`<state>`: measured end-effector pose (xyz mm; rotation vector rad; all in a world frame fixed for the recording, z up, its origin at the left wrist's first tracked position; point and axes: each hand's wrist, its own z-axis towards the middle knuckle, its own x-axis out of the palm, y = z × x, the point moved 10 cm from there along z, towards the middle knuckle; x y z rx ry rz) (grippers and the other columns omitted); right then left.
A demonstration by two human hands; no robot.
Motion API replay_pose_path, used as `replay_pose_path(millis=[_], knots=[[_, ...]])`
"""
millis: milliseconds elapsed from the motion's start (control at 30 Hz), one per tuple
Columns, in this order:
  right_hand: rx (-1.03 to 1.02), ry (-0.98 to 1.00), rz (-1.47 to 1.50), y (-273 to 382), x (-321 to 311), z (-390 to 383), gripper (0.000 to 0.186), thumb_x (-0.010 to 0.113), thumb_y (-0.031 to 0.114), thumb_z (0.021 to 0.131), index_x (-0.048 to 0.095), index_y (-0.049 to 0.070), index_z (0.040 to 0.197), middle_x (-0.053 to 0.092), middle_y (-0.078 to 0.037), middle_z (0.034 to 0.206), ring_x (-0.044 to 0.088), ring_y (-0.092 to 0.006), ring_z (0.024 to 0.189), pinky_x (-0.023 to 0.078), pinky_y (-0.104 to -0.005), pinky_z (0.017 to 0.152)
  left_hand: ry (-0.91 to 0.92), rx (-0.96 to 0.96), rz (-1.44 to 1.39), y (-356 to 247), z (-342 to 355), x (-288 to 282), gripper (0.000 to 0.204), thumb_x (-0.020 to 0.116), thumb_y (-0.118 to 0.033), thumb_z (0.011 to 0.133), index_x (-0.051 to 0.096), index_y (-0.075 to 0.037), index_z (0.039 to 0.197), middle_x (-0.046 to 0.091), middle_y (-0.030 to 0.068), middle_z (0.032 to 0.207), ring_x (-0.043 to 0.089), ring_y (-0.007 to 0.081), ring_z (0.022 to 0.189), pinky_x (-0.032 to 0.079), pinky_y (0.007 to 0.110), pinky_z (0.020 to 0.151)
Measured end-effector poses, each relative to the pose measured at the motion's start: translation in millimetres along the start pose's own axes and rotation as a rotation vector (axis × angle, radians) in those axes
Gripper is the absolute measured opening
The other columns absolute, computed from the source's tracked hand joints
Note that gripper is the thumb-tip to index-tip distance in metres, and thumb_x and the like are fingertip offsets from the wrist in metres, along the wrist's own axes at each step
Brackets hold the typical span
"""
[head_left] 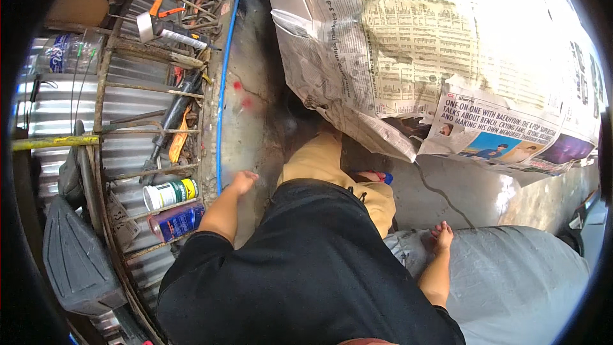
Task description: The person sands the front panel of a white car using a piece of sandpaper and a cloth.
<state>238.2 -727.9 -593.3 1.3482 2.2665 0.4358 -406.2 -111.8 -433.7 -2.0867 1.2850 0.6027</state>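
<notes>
My left hand (244,182) hangs beside the blue hose (223,89), its fingers loosely bent with nothing seen in them. Over on the other side, my right hand (442,235) is held in front of a grey-covered bulky thing (511,275); its fingers are slightly apart and hold nothing. Whether that hand touches the grey cover I cannot tell. Ahead of me, newspaper sheets (408,45) drape over a large object, their lower edges hanging loose and creased. What lies underneath is hidden.
A rusty metal rack (105,108) on my left holds a caulking gun (172,32), a white-and-green can (170,194), a blue-and-red tin (177,222) and loose tools. Corrugated metal sheet (64,102) stands behind. A thin cable (440,193) runs along the concrete floor (511,207).
</notes>
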Motion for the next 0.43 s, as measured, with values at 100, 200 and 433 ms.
replay_pose_path(millis=[100, 200, 433], knots=[[0.015, -0.03, 0.067, -24.2, -18.3, 16.5, 0.041, 0.065, 0.047, 0.101, 0.062, 0.016, 0.127, 0.067, -0.001, 0.092, 0.063, -0.0192, 0.072, 0.05, -0.0342, 0.063, 0.031, 0.046, -0.001, -34.9, -5.4, 30.2, 0.04, 0.075, -0.038, 0.095, 0.073, -0.001, 0.109, 0.075, 0.0125, 0.093, 0.07, 0.0229, 0.081, 0.056, 0.04, 0.078], [0.046, -0.042, 0.054, -31.6, -19.6, 13.1, 0.042, 0.064, 0.047, 0.101, 0.061, 0.016, 0.128, 0.067, -0.001, 0.092, 0.063, -0.0199, 0.07, 0.05, -0.0346, 0.06, 0.05, 0.064, 0.037, -51.9, -5.1, 35.7, 0.039, 0.075, -0.038, 0.095, 0.073, -0.002, 0.111, 0.075, 0.0127, 0.096, 0.07, 0.0227, 0.086, 0.055, 0.039, 0.081], [0.08, -0.127, 0.186, -21.7, -24.2, -8.0, 0.051, 0.067, 0.046, 0.1, 0.06, 0.012, 0.137, 0.069, -0.005, 0.104, 0.063, -0.0201, 0.069, 0.049, -0.0356, 0.057, 0.047, 0.365, 0.039, -180.2, 19.8, 36.5, 0.039, 0.079, -0.038, 0.092, 0.073, -0.009, 0.118, 0.077, 0.0134, 0.11, 0.07, 0.0236, 0.099, 0.053, 0.037, 0.093]])
